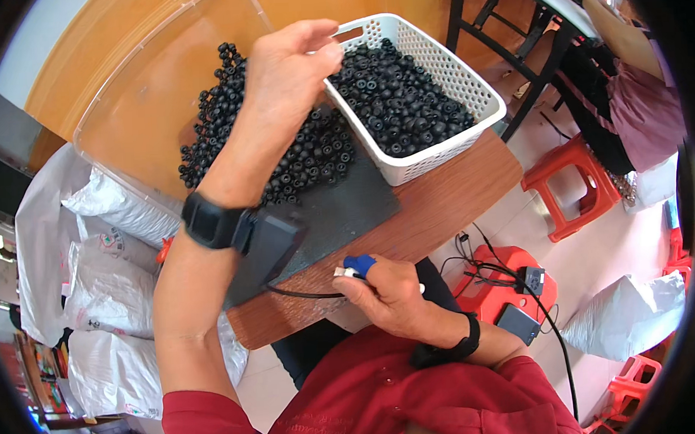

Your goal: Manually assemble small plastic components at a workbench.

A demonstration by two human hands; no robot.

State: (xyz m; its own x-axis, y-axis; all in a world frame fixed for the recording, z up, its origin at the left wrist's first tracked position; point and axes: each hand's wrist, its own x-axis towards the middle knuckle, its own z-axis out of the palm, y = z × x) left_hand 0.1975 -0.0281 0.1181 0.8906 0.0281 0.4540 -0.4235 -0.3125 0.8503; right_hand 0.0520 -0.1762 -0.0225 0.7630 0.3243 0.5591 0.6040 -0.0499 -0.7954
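Note:
My left hand [291, 72] reaches over the near left rim of a white perforated basket [396, 164], its thumb and fingers drawn together in a pinch. Whatever they hold is hidden or too small to make out. Small black ring-like parts [404, 98] fill much of the basket. Under my left forearm, more black parts [314, 152] lie heaped on a dark mat [362, 197]. Close to the table's front edge, my right hand [393, 292] is closed round a slim white object [348, 273], mostly hidden by the fingers. Blue wrapping covers one fingertip.
A dark flat device [275, 239] with a black cable sits below my left wrist. White sacks [110, 285] stand at the left. At the right are a red stool [571, 184], a red surface with cables and a phone [519, 322], and another person [641, 95].

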